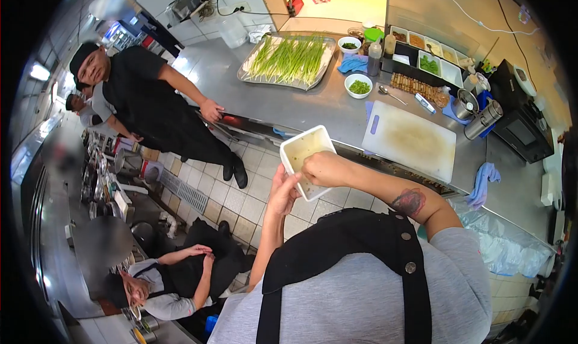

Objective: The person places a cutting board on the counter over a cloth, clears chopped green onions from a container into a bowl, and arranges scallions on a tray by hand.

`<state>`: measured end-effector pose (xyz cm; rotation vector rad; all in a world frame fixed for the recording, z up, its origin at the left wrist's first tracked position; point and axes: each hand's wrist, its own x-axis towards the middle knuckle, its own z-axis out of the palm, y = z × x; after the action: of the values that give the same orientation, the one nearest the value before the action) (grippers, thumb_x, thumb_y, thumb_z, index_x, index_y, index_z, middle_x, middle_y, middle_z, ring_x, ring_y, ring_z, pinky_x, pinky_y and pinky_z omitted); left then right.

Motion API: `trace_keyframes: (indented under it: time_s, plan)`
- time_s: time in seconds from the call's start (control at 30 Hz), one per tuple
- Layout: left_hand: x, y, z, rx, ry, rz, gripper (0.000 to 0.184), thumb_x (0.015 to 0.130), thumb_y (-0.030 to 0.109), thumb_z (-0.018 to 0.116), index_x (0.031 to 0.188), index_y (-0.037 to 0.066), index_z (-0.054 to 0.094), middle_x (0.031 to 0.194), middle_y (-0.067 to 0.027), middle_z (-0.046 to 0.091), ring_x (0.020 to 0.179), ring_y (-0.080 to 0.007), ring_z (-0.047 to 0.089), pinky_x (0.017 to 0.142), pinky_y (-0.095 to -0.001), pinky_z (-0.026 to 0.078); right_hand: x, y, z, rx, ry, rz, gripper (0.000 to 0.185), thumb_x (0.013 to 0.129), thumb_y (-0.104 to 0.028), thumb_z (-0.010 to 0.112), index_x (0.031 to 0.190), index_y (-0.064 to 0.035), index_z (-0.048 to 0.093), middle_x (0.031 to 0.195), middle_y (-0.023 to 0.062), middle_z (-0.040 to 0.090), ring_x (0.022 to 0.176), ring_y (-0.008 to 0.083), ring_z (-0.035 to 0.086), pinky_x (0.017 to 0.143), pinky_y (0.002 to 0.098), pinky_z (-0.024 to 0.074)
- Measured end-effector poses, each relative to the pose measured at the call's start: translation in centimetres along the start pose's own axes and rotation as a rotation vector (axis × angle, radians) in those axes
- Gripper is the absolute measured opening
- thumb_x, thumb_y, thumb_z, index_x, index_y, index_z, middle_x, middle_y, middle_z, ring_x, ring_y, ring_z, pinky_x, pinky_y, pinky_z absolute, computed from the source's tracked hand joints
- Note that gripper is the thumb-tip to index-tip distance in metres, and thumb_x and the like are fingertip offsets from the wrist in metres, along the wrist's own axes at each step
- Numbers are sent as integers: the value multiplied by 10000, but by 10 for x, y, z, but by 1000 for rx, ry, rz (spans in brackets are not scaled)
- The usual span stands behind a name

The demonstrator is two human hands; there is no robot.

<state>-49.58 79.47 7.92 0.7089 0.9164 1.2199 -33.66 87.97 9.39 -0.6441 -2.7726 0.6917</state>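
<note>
A white rectangular plastic container [288, 155] is held tilted in front of my chest, with small bits stuck to its inner walls. My left hand [283, 190] grips its lower left side, thumb over the rim. Inside the container's mouth is my right hand [320, 168], its fingers curled closed; whatever they hold is hidden. Beyond, on the steel counter [208, 82], lies a white cutting board [409, 140] with a brownish stained middle.
A tray of green stalks [289, 61] and a bowl of chopped greens [359, 86] stand on the counter. One person [162, 97] leans a hand on its edge at left. Another person [186, 278] is at lower left. A microwave [521, 130] stands at right.
</note>
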Motion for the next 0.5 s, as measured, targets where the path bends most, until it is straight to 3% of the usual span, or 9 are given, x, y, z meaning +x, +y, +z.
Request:
trace_keyframes:
  time_s: [0.07, 0.17, 0.27, 0.43, 0.5]
  plan:
    - [4, -5, 1, 94, -16, -27, 583, 852, 139, 619, 1351, 81, 322, 1169, -109, 555, 969, -168, 619, 651, -303, 589, -4, 8, 9, -84, 46, 20, 89, 672, -72, 635, 728, -12, 670, 744, 182, 662, 687, 357, 643, 675, 424, 524]
    - [9, -2, 14, 63, 15, -15, 548, 850, 135, 629, 1319, 87, 350, 1159, -93, 556, 941, -143, 614, 586, -255, 572, -9, 3, 1, -53, 339, -43, 94, 696, -78, 619, 727, -7, 671, 772, 181, 670, 693, 358, 648, 664, 425, 528]
    - [16, -2, 15, 128, 32, -17, 524, 854, 140, 626, 1303, 89, 362, 1152, -92, 557, 945, -149, 610, 600, -261, 568, -13, -6, -8, 77, 389, -76, 116, 709, -99, 606, 724, -5, 673, 763, 191, 667, 690, 360, 652, 645, 436, 526]
    - [23, -10, 18, 192, -19, -49, 524, 857, 154, 621, 1308, 94, 361, 1174, -102, 542, 970, -182, 598, 638, -297, 560, -39, 1, -8, -28, 123, 207, 142, 722, -101, 581, 740, 18, 657, 768, 206, 643, 758, 358, 655, 676, 446, 522]
    - [24, -19, 18, 203, -68, -81, 533, 861, 172, 618, 1317, 96, 354, 1197, -101, 530, 987, -195, 590, 653, -330, 551, -51, 0, -6, -24, 119, 284, 154, 723, -104, 564, 722, 14, 663, 782, 224, 646, 753, 356, 663, 663, 453, 527]
